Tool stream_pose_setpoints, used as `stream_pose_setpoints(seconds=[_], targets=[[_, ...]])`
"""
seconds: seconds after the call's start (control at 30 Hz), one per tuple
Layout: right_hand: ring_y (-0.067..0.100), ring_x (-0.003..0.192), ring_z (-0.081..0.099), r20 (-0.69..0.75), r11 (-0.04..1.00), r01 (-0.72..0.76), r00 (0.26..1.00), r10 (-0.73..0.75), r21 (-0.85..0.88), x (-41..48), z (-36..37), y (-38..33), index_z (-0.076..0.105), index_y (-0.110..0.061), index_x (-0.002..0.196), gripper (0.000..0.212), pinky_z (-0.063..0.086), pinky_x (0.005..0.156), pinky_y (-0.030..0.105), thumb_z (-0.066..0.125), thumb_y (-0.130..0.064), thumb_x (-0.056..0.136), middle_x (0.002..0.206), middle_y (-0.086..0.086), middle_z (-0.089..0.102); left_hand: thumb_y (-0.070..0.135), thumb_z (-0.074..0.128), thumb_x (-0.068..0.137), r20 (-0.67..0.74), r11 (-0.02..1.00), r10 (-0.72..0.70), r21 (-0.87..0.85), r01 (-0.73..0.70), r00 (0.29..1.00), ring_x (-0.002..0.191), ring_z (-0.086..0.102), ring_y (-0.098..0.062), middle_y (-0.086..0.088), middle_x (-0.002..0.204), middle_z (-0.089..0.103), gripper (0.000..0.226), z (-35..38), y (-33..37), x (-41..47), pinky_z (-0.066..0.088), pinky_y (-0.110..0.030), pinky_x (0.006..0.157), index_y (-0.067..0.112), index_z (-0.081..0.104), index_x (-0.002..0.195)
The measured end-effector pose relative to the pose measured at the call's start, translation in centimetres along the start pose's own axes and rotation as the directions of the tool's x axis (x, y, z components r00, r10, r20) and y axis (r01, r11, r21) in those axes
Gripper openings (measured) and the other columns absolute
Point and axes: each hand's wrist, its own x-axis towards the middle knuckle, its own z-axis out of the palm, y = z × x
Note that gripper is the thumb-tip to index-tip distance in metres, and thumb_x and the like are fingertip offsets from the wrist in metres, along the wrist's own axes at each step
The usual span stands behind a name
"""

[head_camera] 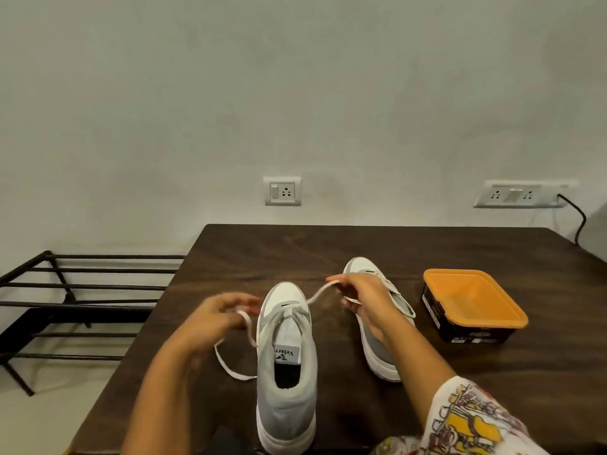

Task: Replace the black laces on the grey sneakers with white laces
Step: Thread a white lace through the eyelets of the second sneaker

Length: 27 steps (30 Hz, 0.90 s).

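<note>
A person is lacing the near grey sneaker [285, 382] on a dark table [427, 247], with the white lace [317, 295] running through its front eyelets. The left hand [213, 320], blurred, is curling its fingers round the lace's left run, whose slack is looping onto the table beside the shoe. The right hand [361, 300] is pinching the other end, raised just past the toe. Drawing both ends level and untwisted would likely serve best. Behind the right hand, the far sneaker [377, 349] is sitting already white-laced.
</note>
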Motion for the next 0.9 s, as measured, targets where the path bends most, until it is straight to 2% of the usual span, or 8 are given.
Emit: stream_pose_setpoints(seconds=[0.07,0.17,0.23,0.33,0.43,0.6,0.77,0.9], targets=[[0.007,0.067,0.058,0.052,0.997,0.007,0.999,-0.011,0.080,-0.1,0.5,-0.2,0.072,-0.012,0.073,0.027,0.044,0.066,0.023,0.057,-0.022,0.094,0.073,0.000,0.067,0.010,0.066,0.080,0.569,0.991,-0.034,-0.086,0.100,0.822,0.086,0.065,-0.018,-0.012,0.105,0.070,0.029,0.9,2.2,-1.8,0.052,-0.024,0.069,0.008,0.070,0.108],[0.006,0.054,0.052,0.048,0.998,0.055,0.997,-0.056,0.011,0.2,0.7,0.3,0.066,-0.012,0.079,0.023,0.039,0.056,0.020,0.056,-0.025,0.095,0.068,0.001,0.062,0.003,0.060,0.085,0.854,0.971,0.033,-0.150,0.184,0.520,0.098,0.065,-0.021,-0.011,0.113,0.065,0.038,2.9,3.8,-2.6,0.058,-0.032,0.077,0.007,0.060,0.123],[0.004,0.049,0.048,0.031,0.998,0.063,0.998,-0.063,0.009,0.3,0.4,0.2,0.065,-0.012,0.090,0.020,0.038,0.049,0.016,0.048,-0.016,0.099,0.070,0.002,0.061,0.004,0.059,0.086,0.807,0.960,0.070,-0.214,0.179,0.587,0.091,0.066,-0.018,-0.009,0.108,0.066,0.033,5.1,4.2,-2.3,0.059,-0.027,0.070,0.009,0.063,0.118],[0.002,0.043,0.045,0.108,0.995,0.074,0.991,-0.080,0.063,0.0,-0.5,-0.3,0.064,-0.010,0.105,0.024,0.047,0.061,0.019,0.042,-0.004,0.100,0.089,0.004,0.068,0.007,0.059,0.089,0.204,0.988,0.086,-0.144,-0.057,0.975,0.069,0.060,-0.010,-0.003,0.090,0.065,0.014,6.9,3.5,-0.7,0.049,-0.017,0.054,0.013,0.066,0.101],[0.003,0.039,0.035,0.259,0.992,0.065,0.961,-0.092,0.112,-1.0,-0.9,-0.8,0.065,-0.012,0.108,0.032,0.052,0.063,0.020,0.039,0.004,0.098,0.108,0.002,0.069,0.015,0.061,0.090,-0.159,0.919,0.263,0.341,-0.197,0.952,0.082,0.059,-0.009,0.010,0.095,0.064,0.014,6.7,1.7,1.1,0.051,-0.024,0.073,0.027,0.064,0.097],[0.003,0.040,0.032,0.421,0.999,0.044,0.907,-0.028,-0.029,-1.9,-0.6,-1.3,0.063,-0.021,0.119,0.055,0.050,0.057,0.020,0.032,0.015,0.091,0.118,-0.007,0.068,0.018,0.063,0.089,-0.181,0.920,0.290,0.324,-0.222,0.940,0.072,0.058,-0.005,0.008,0.082,0.064,0.016,8.6,1.1,1.2,0.045,-0.018,0.064,0.029,0.062,0.100],[0.006,0.043,0.041,0.486,0.997,-0.011,0.873,0.047,-0.077,-2.1,-0.5,-1.4,0.066,-0.008,0.085,0.041,0.049,0.056,0.023,0.032,0.015,0.083,0.086,0.009,0.070,0.020,0.062,0.088,-0.133,0.902,0.323,0.342,-0.263,0.937,0.084,0.061,-0.010,0.005,0.095,0.062,0.055,10.1,0.7,1.9,0.052,-0.026,0.076,0.039,0.040,0.135],[0.003,0.040,0.032,0.474,0.991,-0.045,0.875,0.098,-0.122,-1.7,-1.2,-1.0,0.065,-0.011,0.088,0.025,0.032,0.041,0.015,0.045,0.003,0.089,0.076,0.006,0.064,0.019,0.054,0.092,-0.203,0.857,0.301,0.487,-0.171,0.932,0.091,0.062,-0.016,0.002,0.095,0.066,0.019,9.9,0.5,2.8,0.047,-0.027,0.076,0.024,0.069,0.103]])
